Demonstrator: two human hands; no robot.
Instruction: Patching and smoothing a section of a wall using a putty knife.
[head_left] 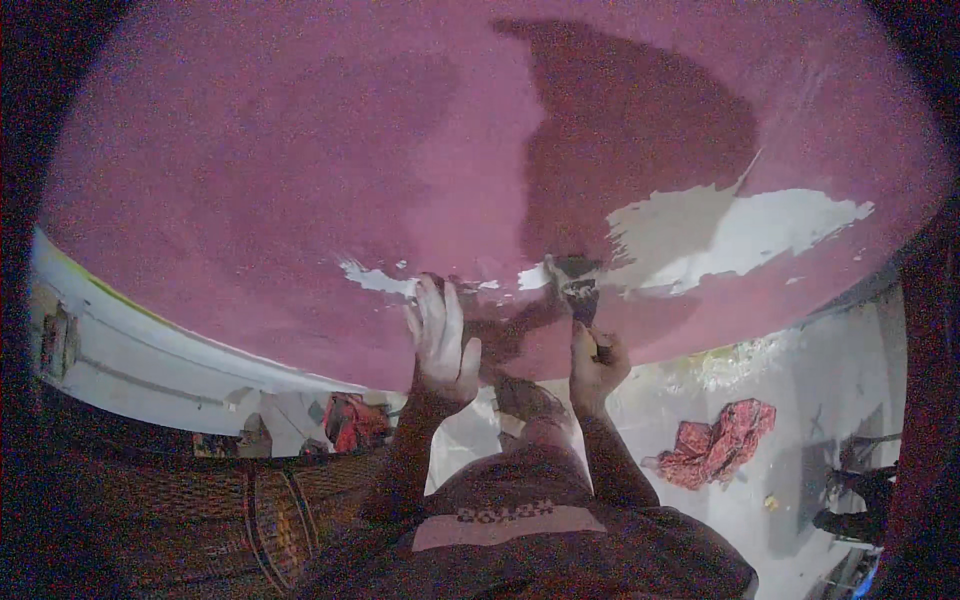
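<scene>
A large curved pink surface [470, 130] fills the upper view, with ragged-edged white patches. My left hand [440, 335] is raised against it, fingers stretched out, the tips next to a small white patch [375, 278] and holding nothing. To its right, my right hand [598, 365] is closed round the handle of what looks like a scraper [580, 295], dark and wide-headed with light marks. The scraper's head meets the pink surface between small white spots and a bigger white patch [760, 235]. The exact edge of its head is lost in shadow.
A crumpled red patterned sheet [715, 445] lies on the pale floor [700, 530] at right. Dark objects [860, 500] stand at the far right. At left are a brown woven-looking surface [180, 520], a red bundle [355, 422] and a long pale ledge [170, 365].
</scene>
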